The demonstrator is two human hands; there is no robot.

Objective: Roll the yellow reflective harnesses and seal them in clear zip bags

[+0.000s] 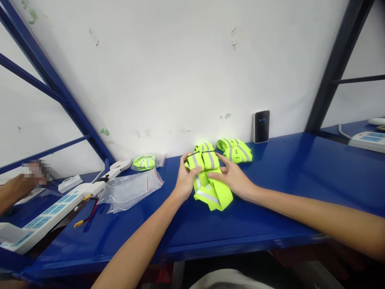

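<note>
Between my two hands is a neon-yellow reflective strap with silver stripes, partly bundled, its loose loops hanging toward the front edge. My left hand grips the bundle's left side, thumb pressed on the front. On the right side my right hand holds it, thumb laid over the yellow band. A thin dark cord or strip crosses the top of the bundle. Just behind lies a second folded reflective strap. Farther left, another yellow bundle sits in a clear bag, beside flat clear zip bags.
The blue table meets a white wall. A black-faced device stands against the wall. At left are a long white power strip, a small white fan and a cable with yellow connectors. Another person's hand shows at far left.
</note>
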